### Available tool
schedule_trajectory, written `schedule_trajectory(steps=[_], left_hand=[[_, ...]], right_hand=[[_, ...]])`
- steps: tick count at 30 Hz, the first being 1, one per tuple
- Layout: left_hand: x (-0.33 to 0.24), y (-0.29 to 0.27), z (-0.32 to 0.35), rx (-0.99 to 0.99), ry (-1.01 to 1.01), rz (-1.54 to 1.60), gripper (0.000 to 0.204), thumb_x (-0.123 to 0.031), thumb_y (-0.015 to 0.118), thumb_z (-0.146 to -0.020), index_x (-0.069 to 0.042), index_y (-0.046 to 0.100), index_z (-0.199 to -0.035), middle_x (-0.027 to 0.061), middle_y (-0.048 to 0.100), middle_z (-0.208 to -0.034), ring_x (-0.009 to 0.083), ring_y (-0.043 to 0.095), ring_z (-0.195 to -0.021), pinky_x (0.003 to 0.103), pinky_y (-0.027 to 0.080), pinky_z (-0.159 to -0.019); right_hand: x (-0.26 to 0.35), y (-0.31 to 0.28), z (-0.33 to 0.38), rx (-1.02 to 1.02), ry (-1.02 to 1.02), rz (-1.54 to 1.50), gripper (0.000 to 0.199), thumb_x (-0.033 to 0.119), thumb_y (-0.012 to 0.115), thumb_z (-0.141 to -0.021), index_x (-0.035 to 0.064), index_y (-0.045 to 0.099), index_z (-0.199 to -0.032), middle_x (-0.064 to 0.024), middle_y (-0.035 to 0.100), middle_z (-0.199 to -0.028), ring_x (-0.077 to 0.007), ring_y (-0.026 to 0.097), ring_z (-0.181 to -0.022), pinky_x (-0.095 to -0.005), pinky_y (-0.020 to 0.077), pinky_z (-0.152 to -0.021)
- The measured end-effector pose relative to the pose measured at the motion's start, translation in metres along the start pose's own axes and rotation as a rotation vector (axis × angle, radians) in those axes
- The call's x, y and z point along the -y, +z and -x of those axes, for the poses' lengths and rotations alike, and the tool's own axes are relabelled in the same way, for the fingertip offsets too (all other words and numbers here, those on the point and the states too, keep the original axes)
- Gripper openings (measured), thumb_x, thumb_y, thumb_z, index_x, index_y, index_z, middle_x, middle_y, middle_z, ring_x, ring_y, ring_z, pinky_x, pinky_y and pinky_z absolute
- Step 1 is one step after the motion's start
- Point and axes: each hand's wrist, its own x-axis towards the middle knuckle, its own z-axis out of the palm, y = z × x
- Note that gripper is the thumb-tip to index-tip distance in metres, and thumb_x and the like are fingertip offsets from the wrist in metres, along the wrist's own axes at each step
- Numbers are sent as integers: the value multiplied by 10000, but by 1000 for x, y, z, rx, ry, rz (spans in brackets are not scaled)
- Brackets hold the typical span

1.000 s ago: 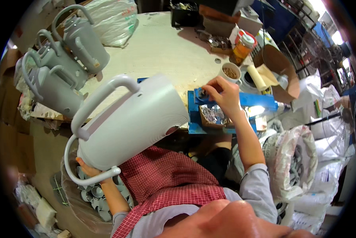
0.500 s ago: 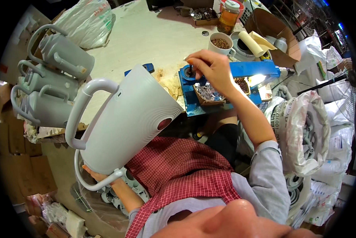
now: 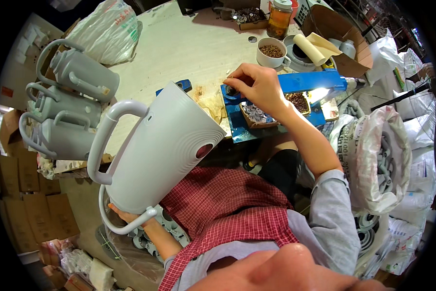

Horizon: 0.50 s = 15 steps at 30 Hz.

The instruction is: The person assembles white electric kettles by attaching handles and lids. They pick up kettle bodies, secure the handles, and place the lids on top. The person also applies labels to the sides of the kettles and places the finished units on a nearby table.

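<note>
A large pale grey plastic jug (image 3: 155, 140) lies tilted across my lap, its open end up toward the bench. It has a side handle (image 3: 100, 140), a thinner carrying loop (image 3: 112, 218) and a dark red oval on its side. My left hand (image 3: 123, 213) supports the jug's lower end, partly hidden behind it. My right hand (image 3: 257, 87) is over the blue machine (image 3: 300, 83), thumb and forefinger pinched above its round dark fitting (image 3: 231, 91). Whatever sits between those fingertips is too small to make out. Below the hand, a tray of small metal washers (image 3: 257, 115) is fixed beside brown small parts (image 3: 298, 103).
Several grey jugs (image 3: 67, 126) stand at the bench's left, near a white plastic bag (image 3: 104, 31). A white cup of rivet-like pieces (image 3: 271, 52), an amber jar (image 3: 279, 20) and a cardboard box (image 3: 353, 41) are at the back right. An open sack (image 3: 358, 160) holds grey parts.
The whole view has shifted slightly. My right hand's fingers have moved a little over the round fitting, covering the dark pin that showed under them. The left hand keeps its hold on the jug.
</note>
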Motion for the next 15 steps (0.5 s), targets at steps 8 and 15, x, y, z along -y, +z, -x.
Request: schedule_trajectory(steps=[8,15], left_hand=[[-8,7,11,-105,-144,111,639,-526,307,-1033,-31,443,-1412,130,497,-1413,298,506,-1256,463,396,-1068],[-5,2,12,-31,-71,2,635,-530,295,-1034,-24,453,-1384,137,519,-1372,291,537,-1208,451,434,-1027]], right_hand=[[-10,-38,51,6,-161,111,175,100,757,-814,44,702,-969,-96,689,-818,-174,656,-661,-283,523,-613],[-141,-14,86,202,-271,848,181,184,611,-882,60,705,-974,-166,681,-921,-350,658,-880,-450,531,-769]])
